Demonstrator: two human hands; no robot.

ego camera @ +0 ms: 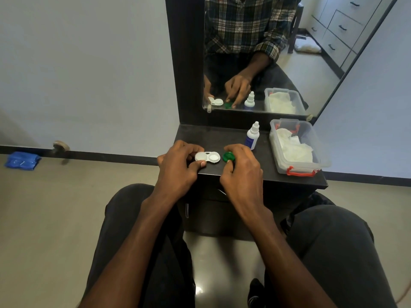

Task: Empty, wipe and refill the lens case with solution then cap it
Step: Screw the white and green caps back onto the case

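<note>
Dark shelf (pixel 289 181) under the mirror holds the case (pixel 208 157), near its front edge. My left hand (pixel 178 165) pinches the case's left end while my right hand (pixel 241 167) grips the green cap (pixel 228 157) just beside the right well. I should keep the case steady and set the cap where I can reach it, away from the bottle (pixel 252 136).

A home bedroom or dressing corner: a small black dressing table (pixel 295 178) backed by a dark-framed wall mirror (pixel 251 52), which reflects pale drawer cabinets (pixel 342 25) behind the table.
</note>
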